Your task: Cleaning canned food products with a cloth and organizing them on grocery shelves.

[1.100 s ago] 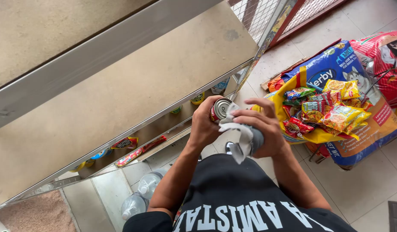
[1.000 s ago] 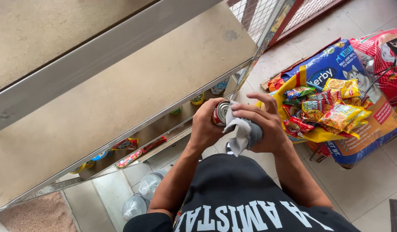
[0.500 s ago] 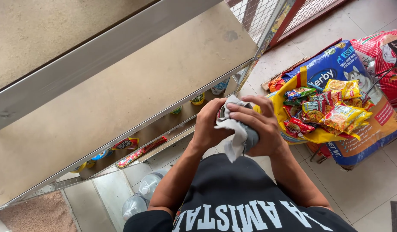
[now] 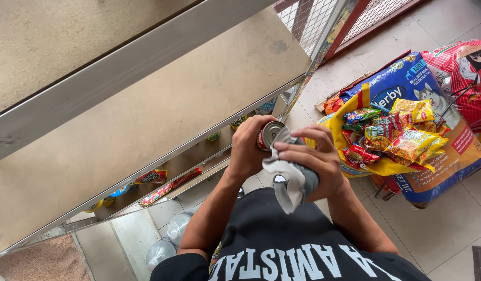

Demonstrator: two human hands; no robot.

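Even, soft daylight, bright overall, no hard shadows. Faint sheen on the metal shelf edge (image 4: 146, 171) left of the hands (image 4: 282, 151), no blown glare. Snack packets (image 4: 401, 138) right of the hands are sharp and saturated. Slight motion softness on the grey cloth (image 4: 292, 179) under the right hand. Wide-angle lens: shelf lines bow and stretch toward the frame edges, floor tiles (image 4: 459, 218) lower right skewed
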